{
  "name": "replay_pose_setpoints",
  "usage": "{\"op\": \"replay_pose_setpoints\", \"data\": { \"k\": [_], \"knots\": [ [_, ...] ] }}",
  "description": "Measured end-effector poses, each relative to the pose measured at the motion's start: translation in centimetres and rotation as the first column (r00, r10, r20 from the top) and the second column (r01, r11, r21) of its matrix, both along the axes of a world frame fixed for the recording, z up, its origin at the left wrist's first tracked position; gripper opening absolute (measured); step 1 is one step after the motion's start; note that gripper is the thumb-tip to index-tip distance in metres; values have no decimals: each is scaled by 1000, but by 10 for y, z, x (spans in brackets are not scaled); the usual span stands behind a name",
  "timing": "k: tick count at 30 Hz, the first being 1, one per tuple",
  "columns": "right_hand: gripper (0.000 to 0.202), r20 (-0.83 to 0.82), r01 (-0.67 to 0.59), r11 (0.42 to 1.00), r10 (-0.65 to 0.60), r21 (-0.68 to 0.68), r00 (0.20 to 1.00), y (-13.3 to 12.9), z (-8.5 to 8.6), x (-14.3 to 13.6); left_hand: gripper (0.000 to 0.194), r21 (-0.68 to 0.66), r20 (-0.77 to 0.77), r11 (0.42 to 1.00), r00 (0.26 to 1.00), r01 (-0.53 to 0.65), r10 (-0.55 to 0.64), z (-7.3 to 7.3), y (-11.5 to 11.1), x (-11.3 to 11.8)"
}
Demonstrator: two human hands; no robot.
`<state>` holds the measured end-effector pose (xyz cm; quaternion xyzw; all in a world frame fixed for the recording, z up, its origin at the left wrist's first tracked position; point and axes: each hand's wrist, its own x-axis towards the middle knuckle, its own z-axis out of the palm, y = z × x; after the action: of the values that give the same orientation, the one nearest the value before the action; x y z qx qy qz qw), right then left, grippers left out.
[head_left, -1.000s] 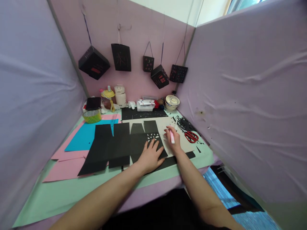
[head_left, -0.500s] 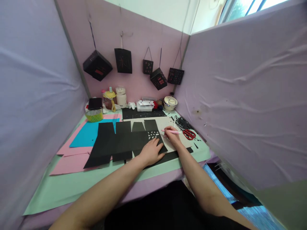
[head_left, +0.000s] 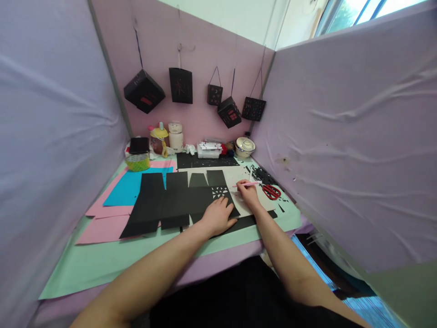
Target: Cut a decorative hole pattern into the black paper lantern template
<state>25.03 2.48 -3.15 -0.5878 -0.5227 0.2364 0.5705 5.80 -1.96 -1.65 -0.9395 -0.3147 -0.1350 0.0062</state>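
A large black card with notched edges lies across the table. Small triangular cutouts show at its right end. My left hand rests palm down on that end, just below the cutouts, fingers spread. To the right, my right hand is closed on a pink pen-like tool, held low over the pale board. Its tip points left, near the card's right edge, and does not clearly touch it.
Red-handled scissors and black paper scraps lie at the right. Blue paper and pink sheets are at the left. Behind stand a jug, a white jar, a box of pens and bowls. Black paper lanterns hang above.
The view has shifted slightly, so most things appear a little further right. The pink tool lies slightly more level in my right hand. My left hand stays on the card.
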Motion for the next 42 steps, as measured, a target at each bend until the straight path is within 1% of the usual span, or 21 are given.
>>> {"op": "replay_pose_setpoints", "data": {
  "k": [3, 7, 13, 16, 18, 22, 24, 30, 35, 39, 42],
  "knots": [
    [17, -11, -31, 999, 31, -23, 999, 0, 0, -1, 52, 12, 4, 1000, 1000, -6, 6, -1, -1, -1],
    [15, -42, -79, 996, 76, -53, 996, -3, 4, -5, 60, 3, 10, 1000, 1000, -26, 26, -1, -1, 0],
    [14, -53, -60, 998, 59, -14, 997, -3, 4, -3, 67, -33, 8, 998, 999, -47, 47, -1, -1, 0],
    [14, -56, -34, 999, 36, 40, 998, -2, 3, -1, 70, -64, -3, 996, 998, -58, 57, -1, -1, -1],
    [15, -57, -53, 997, 56, 48, 997, -1, 4, -1, 71, -89, -11, 994, 998, -61, 60, -1, -1, -1],
    [20, -55, -173, 984, 171, -41, 984, 6, 7, -3, 71, -114, -20, 992, 998, -62, 60, 0, -2, -1],
    [20, -34, -194, 979, 192, -67, 981, 9, 7, -5, 70, -110, -23, 992, 998, -64, 62, 1, -2, -1],
    [17, 63, -160, 986, 162, -42, 985, 10, 3, -12, 68, -84, -10, 995, 999, -51, 51, -2, -2, 0],
    [17, 108, -177, 981, 186, -84, 977, 8, 2, -13, 67, -96, -7, 994, 998, -56, 55, -4, -1, 0],
    [18, 134, -164, 982, 175, -90, 975, 8, 3, -13, 67, -114, -5, 992, 998, -57, 57, -3, -1, 0],
    [19, 141, -176, 980, 188, -95, 972, 6, 5, -14, 67, -111, -8, 992, 998, -58, 58, -2, -2, 0]
  ]
}}
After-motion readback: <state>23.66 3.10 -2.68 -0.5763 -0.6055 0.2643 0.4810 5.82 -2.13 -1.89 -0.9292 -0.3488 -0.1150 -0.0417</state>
